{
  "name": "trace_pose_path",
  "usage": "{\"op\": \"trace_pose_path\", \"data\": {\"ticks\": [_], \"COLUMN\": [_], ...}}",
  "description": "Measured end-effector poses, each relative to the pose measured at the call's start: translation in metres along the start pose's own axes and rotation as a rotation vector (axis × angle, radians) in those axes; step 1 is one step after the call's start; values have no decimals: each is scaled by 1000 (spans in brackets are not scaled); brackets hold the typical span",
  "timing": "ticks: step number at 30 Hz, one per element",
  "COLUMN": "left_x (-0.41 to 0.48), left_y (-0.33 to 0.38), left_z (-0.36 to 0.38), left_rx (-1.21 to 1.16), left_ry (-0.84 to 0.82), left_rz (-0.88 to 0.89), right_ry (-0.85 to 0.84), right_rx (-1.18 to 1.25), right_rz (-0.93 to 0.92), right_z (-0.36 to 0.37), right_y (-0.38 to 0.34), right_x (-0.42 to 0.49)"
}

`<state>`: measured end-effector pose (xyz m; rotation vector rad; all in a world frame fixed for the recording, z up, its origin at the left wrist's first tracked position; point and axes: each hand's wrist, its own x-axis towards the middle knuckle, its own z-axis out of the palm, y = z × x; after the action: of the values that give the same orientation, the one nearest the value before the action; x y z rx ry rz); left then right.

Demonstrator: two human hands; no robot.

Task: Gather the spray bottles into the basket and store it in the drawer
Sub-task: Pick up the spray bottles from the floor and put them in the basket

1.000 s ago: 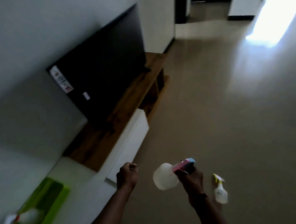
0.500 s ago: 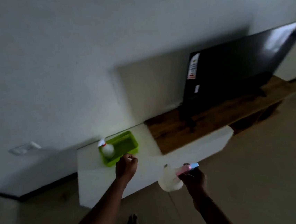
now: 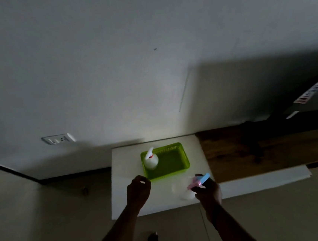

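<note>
Gripping a rounded translucent plastic spray bottle (image 3: 182,189) with pink-and-blue trigger in the right hand (image 3: 207,190), left hand (image 3: 138,191) curling into an empty fist, just before a lime-green perforated plastic basket (image 3: 184,161) holding a white bottle (image 3: 150,160).

head view, looking down, facing wall (image 3: 110,66)

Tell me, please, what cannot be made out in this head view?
- Bottle in the right hand: its pale body blurs into the white cabinet; only the pink-and-blue trigger is clear.
- Left hand: closed in a fist; whether it holds anything is hidden.
- Drawer: no front or handle discernible in the dim light.
- TV: cut off by the right edge.
</note>
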<state>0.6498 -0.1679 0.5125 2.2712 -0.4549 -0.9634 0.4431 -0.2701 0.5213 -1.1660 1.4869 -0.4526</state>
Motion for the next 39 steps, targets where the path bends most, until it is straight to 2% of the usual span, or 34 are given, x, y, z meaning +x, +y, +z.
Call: {"op": "trace_pose_path", "data": {"ticks": [6,12,19,25,39], "left_x": [58,102,127,142,156], "left_y": [11,7,-20,-32,-19], "left_z": [-6,3,19,25,36], "left_rx": [-47,-112,-153,-179,-151], "left_ry": [7,57,77,128,107], "left_rz": [-12,-95,-267,-321,-323], "right_ry": [-22,-22,-171,-320,-401], "right_rx": [-103,-251,-469,-609,-593], "right_rz": [-36,-75,-192,-213,-130], "right_z": [53,91,122,143,157], "right_y": [-6,-25,-4,0,36], "right_x": [86,146,199,232,247]}}
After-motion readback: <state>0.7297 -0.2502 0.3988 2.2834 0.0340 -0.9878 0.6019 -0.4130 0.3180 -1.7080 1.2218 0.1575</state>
